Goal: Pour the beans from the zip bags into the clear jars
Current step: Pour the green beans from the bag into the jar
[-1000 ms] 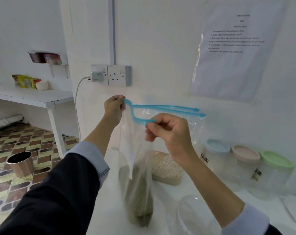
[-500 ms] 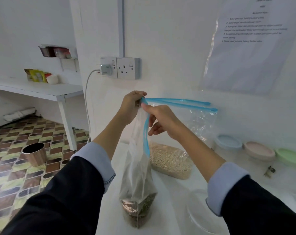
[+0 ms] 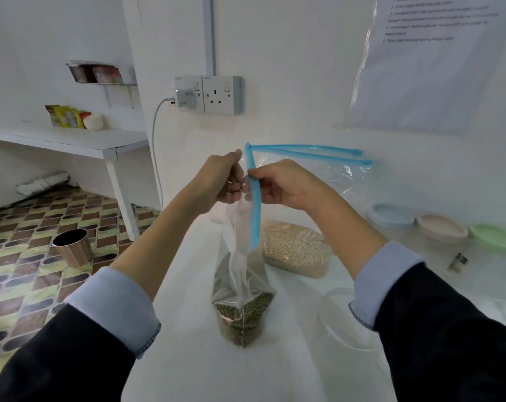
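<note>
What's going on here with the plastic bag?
A person holds a zip bag of greenish beans upright on the white table, left hand and right hand pinching its blue zip strip at the top. No beans are pouring yet. An open clear jar waits beside it; another bag of pale beans lies behind.

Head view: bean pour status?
Done: nothing poured; the open clear jar looks empty. In hand: left hand and right hand grip the green-bean bag at its blue zip strip. Left: pour it, then the pale-bean bag; three lidded jars wait.
</note>
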### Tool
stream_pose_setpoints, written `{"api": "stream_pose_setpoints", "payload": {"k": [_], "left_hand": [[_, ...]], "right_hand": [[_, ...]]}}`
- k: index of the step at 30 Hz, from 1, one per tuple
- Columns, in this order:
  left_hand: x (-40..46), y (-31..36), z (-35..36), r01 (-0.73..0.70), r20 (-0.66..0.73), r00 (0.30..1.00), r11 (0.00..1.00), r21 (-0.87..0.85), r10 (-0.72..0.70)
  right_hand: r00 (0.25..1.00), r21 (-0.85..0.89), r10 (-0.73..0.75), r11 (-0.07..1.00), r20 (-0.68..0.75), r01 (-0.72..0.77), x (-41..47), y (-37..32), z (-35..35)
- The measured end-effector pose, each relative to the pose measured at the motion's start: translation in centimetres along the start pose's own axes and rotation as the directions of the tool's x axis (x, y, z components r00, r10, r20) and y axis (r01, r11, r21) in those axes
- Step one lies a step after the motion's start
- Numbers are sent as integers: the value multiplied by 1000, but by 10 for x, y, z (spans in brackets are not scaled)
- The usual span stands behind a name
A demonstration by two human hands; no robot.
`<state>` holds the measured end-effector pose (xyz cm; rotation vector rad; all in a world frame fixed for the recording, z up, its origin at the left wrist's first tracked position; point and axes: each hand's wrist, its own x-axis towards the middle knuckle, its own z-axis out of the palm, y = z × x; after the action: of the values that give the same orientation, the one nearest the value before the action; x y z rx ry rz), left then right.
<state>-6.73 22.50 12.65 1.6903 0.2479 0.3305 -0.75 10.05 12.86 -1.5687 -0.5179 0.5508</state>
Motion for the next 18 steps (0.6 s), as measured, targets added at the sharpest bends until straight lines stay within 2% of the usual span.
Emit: {"api": "stream_pose_setpoints", "payload": {"k": [5,7,9,11,15,18], "left_hand": [[-5,-3,1,29,37,999,999,-41,-28],[-7,-5,1,15,91,996,1000,15,-17],[-8,-8,0,-34,139,990,990,140,14],[-8,-10,0,-69,135,990,973,222,40],[-6,-4,-5,-32,166,986,988,153,6],[-7,-1,-4,-50,194,981,983,174,16]], "right_hand": [[994,-3,-29,1000,-101,29,-1,7,2],[997,99,-22,995,-73,29,0,12,2],[1000,240,-13,971,-9,15,2,15,1],[998,319,3,947,55,-21,1,16,-1],[993,403,0,914,115,-47,-3,13,-4],[993,387,-35,922,116,-13,-4,11,-5]]}}
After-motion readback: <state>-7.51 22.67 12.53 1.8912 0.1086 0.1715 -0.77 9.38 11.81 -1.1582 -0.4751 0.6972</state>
